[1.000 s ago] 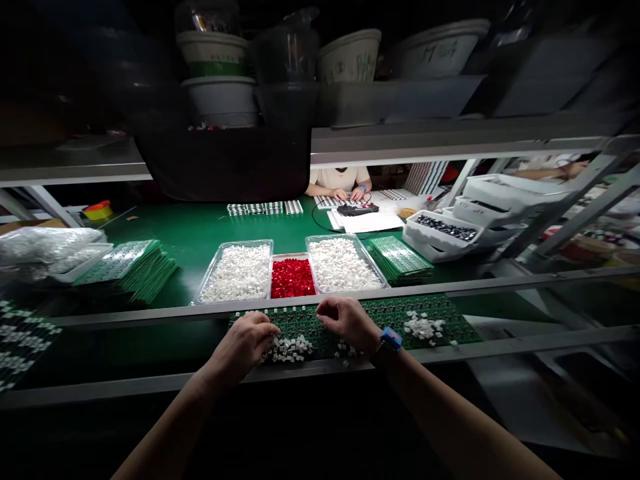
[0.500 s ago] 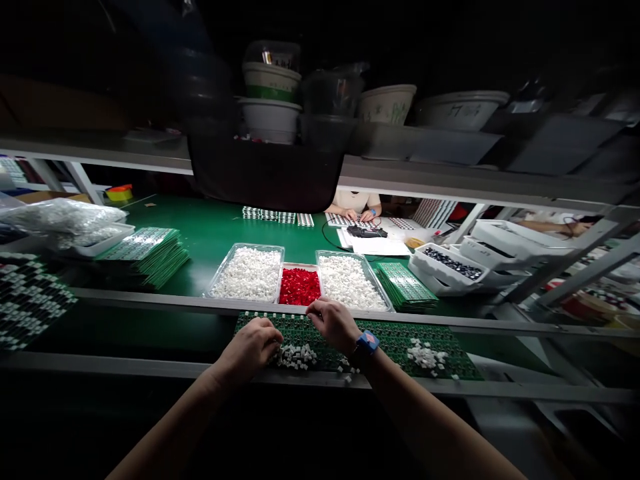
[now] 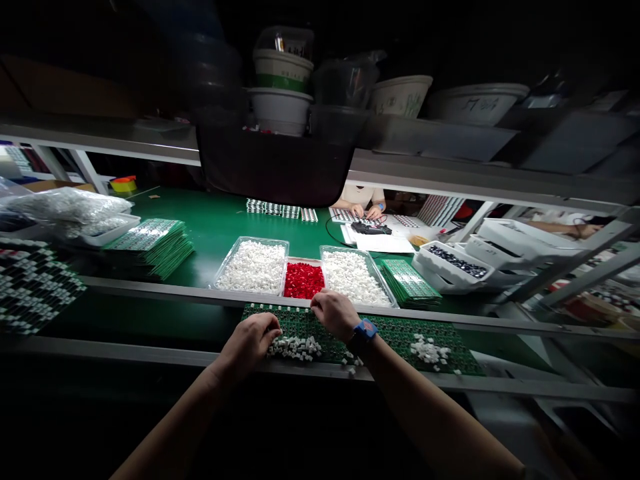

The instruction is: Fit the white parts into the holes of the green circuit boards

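Head cam: green PCB panel (image 3: 400,340) lies flat on lower ledge, just in front of main bench, w/ row of small white sq. parts (image 3: 270,308) along far edge & most of board bare. Loose white parts in 2 piles: near pile (image 3: 295,347) & far pile (image 3: 429,352). L hand (image 3: 249,341) curled, fingertips down by near pile; can't tell if pinching a part. R hand (image 3: 334,315) bent, fingers down at far edge; can't tell if holding anything. Blue watch (image 3: 364,330) on R wrist. Beyond: clear trays of white parts (image 3: 250,267) & (image 3: 355,278) either side of red-parts tray (image 3: 303,280), PCB stack (image 3: 410,283) to right, on green bench (image 3: 220,227). Co-worker's hands (image 3: 367,212) at far side.
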A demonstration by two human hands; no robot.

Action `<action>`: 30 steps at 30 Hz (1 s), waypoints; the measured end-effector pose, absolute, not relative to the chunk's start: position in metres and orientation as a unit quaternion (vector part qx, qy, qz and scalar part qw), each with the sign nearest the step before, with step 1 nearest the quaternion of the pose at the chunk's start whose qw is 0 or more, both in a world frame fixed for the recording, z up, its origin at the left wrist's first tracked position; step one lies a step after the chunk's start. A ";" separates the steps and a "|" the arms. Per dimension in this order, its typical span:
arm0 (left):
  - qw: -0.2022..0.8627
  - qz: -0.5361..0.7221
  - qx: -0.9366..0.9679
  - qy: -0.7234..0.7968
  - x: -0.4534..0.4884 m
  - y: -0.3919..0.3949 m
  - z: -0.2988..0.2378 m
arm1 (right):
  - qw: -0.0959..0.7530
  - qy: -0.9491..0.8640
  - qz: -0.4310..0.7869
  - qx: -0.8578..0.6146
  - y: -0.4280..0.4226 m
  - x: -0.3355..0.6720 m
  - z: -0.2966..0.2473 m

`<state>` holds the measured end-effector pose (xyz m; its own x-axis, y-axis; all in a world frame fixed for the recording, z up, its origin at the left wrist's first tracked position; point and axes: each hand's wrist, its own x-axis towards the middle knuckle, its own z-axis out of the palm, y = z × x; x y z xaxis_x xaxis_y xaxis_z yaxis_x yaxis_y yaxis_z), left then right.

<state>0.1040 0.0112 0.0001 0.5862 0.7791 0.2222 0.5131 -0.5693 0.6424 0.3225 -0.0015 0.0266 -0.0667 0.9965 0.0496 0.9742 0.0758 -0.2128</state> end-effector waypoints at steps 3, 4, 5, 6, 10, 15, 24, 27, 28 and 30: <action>0.269 0.256 0.847 0.380 0.102 0.010 -0.001 | 0.094 -0.726 0.064 -0.678 -0.001 0.324 0.025; 0.273 0.258 0.846 0.379 0.102 0.009 -0.001 | 0.094 -0.726 0.064 -0.679 -0.001 0.324 0.025; 0.278 0.259 0.843 0.381 0.102 0.008 0.000 | 0.095 -0.725 0.063 -0.679 -0.002 0.324 0.024; 0.283 0.260 0.840 0.383 0.102 0.007 0.000 | 0.097 -0.725 0.062 -0.679 -0.002 0.324 0.023; 0.298 0.259 0.825 0.404 0.101 0.004 0.002 | 0.106 -0.725 0.062 -0.678 -0.002 0.324 0.021; 0.305 0.272 0.813 0.415 0.101 0.006 -0.002 | 0.105 -0.722 0.065 -0.681 -0.002 0.323 0.022; 0.338 0.316 0.789 0.404 0.097 -0.002 -0.004 | 0.111 -0.722 0.077 -0.679 -0.004 0.327 0.024; 0.361 0.312 0.769 0.425 0.094 -0.008 -0.001 | 0.106 -0.727 0.077 -0.674 -0.003 0.326 0.025; 0.368 0.312 0.763 0.429 0.092 -0.010 0.000 | 0.104 -0.727 0.077 -0.674 -0.003 0.326 0.025; 0.387 0.321 0.748 0.434 0.088 -0.012 -0.002 | 0.099 -0.727 0.074 -0.675 -0.002 0.325 0.026</action>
